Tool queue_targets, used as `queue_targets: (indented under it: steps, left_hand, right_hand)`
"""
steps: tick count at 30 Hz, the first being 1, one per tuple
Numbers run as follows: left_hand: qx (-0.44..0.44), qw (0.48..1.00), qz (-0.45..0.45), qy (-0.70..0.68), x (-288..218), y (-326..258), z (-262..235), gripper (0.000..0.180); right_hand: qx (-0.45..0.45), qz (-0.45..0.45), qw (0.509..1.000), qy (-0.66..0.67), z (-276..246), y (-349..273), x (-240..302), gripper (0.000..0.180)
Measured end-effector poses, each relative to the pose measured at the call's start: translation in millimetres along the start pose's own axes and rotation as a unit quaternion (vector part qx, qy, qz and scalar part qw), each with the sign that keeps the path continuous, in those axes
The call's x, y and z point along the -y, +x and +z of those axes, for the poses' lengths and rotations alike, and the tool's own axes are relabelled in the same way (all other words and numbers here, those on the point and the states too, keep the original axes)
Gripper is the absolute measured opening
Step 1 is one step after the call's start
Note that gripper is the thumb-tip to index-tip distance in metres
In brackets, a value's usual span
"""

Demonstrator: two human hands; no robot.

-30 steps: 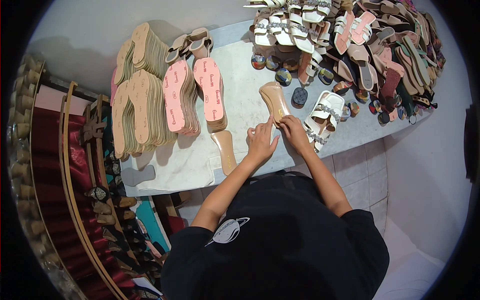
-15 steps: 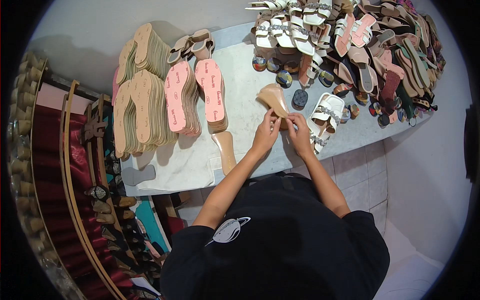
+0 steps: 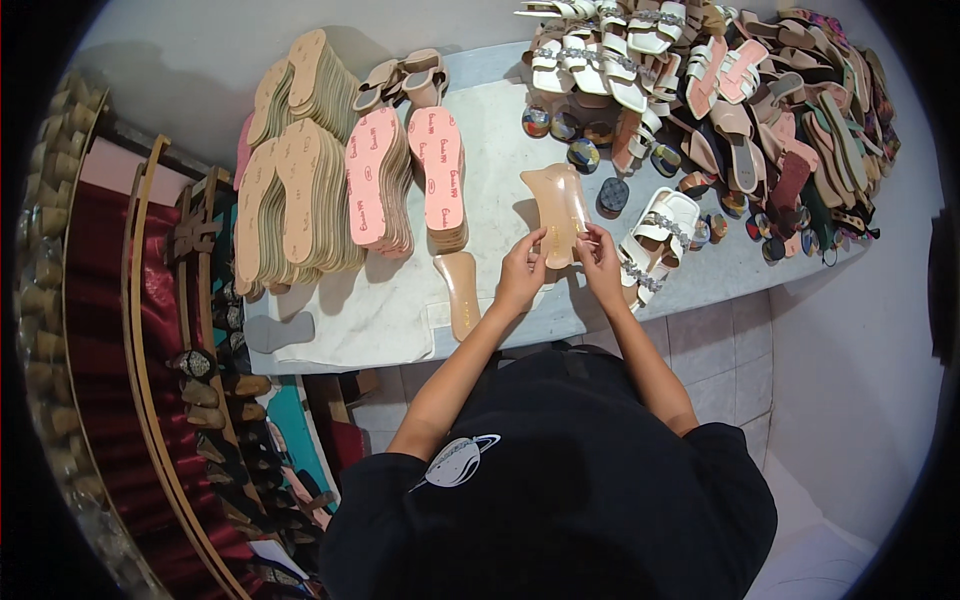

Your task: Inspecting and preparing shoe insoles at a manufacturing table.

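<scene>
A glossy tan shoe insole point(image 3: 560, 208) is held up over the table between my two hands, its broad face turned toward me. My left hand point(image 3: 523, 268) pinches the near left edge, thumb on top. On the opposite edge, my right hand point(image 3: 601, 262) closes its fingers around the near right corner. A second tan insole point(image 3: 458, 295) lies flat to the left of my left hand. Just right of my right hand sits a pair of white sandals point(image 3: 660, 235) with jewelled straps. A small dark rounded piece point(image 3: 613, 195) rests beyond it.
Stacks of beige soles point(image 3: 318, 185) and pink-topped soles point(image 3: 375, 180) stand at the table's left. Brown sandals point(image 3: 405, 80) lie behind them. A heap of finished sandals point(image 3: 740, 130) fills the far right. A grey sole shape point(image 3: 280, 333) lies at the near left corner.
The held insole has gone from bent and tilted to flatter, with its face more visible. Both hands stay at its near end. The whole view has shifted slightly.
</scene>
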State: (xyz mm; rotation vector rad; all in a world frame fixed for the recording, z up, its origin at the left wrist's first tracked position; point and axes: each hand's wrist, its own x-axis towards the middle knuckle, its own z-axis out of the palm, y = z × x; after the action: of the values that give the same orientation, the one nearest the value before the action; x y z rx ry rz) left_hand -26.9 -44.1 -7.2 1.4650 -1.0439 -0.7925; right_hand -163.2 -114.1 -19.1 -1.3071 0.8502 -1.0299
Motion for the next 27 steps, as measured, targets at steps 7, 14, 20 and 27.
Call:
queue_targets:
  steps: [7, 14, 20, 27]
  left_hand:
    - [0.042, 0.999, -0.023, -0.001, 7, 2, -13, 0.042]
    - [0.059, 0.998, 0.018, 0.027, -2, 7, 3, 0.043]
    - [0.057, 0.998, -0.018, -0.035, 4, 9, -4, 0.043]
    - [0.086, 0.996, -0.008, -0.034, -8, -2, -10, 0.045]
  right_hand:
    - [0.041, -0.002, 0.999, -0.020, 5, 8, -11, 0.025]
    - [-0.036, -0.020, 0.983, -0.179, 1, 9, -14, 0.015]
    - [-0.082, -0.056, 0.957, -0.273, -10, 18, -12, 0.014]
    - [0.034, -0.042, 0.946, -0.319, -11, 15, -3, 0.018]
